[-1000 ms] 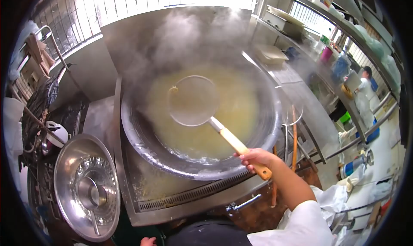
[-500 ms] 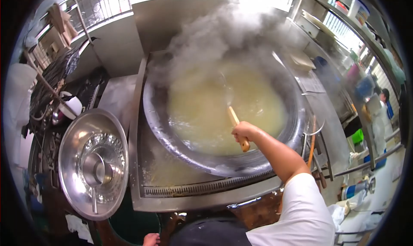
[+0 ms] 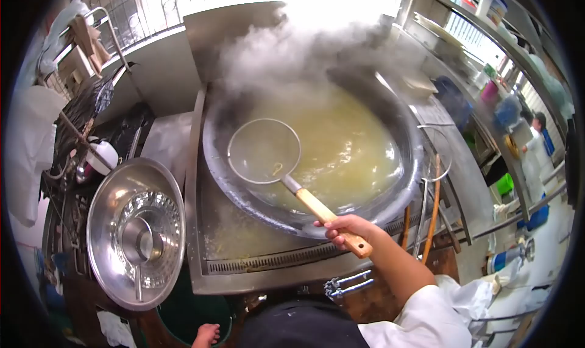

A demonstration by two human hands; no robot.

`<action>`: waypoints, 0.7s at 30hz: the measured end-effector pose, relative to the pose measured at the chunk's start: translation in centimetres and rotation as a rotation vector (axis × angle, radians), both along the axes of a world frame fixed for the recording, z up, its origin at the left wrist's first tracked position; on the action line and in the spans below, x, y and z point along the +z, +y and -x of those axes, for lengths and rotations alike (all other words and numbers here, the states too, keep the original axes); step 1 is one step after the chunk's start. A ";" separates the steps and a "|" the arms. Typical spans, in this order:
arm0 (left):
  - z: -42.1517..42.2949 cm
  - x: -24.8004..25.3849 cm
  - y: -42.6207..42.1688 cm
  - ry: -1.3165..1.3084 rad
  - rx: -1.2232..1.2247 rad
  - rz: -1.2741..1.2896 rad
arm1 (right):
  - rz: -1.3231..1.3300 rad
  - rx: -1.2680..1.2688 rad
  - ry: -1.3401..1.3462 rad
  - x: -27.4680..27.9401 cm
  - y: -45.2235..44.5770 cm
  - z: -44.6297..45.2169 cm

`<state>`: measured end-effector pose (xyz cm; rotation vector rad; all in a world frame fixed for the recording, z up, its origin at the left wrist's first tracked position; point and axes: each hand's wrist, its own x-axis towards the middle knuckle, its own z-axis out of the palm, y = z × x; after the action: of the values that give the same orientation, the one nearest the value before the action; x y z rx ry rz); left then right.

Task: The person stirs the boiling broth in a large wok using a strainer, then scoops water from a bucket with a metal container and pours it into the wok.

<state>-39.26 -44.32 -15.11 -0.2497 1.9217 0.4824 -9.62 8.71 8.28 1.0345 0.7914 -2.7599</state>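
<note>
My right hand (image 3: 350, 232) is wrapped round the wooden handle of a round mesh skimmer (image 3: 263, 150). The skimmer's wire head is over the left part of a very large round pot (image 3: 286, 223). A small pale yellow scrap (image 3: 277, 168) lies on the mesh. Cloudy yellow-green liquid (image 3: 353, 159) fills the pot, and steam rises from its far side. At the bottom edge my left hand (image 3: 208, 334) has its fingers curled in, with nothing visible in them. It is beside a dark green bucket (image 3: 192, 308).
Left of the stove, a wide metal bowl (image 3: 100, 238) holds a long-handled metal dipper (image 3: 137, 239). Wooden-handled tools (image 3: 434, 211) lean at the pot's right side. Shelving (image 3: 487, 31) runs along the right, with another person (image 3: 536, 135) far behind it.
My right hand has drawn the skimmer nearer and raised its head out of the liquid into view. The left hand has shifted slightly left and up.
</note>
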 end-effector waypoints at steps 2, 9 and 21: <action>1.0 0.5 2.5 0.035 -0.028 -0.053 | 0.039 -0.040 0.015 0.4 -0.6 -1.4; 2.1 0.0 7.6 0.119 -0.177 -0.090 | -0.072 -0.247 0.036 4.7 1.2 -7.1; -1.6 0.0 1.7 0.007 -0.071 -0.018 | -1.038 -0.218 -0.859 1.0 21.7 -11.4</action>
<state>-37.69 -42.60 -15.11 -0.1679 1.9258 0.4541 1.77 30.38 9.24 2.2722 1.9779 -1.5190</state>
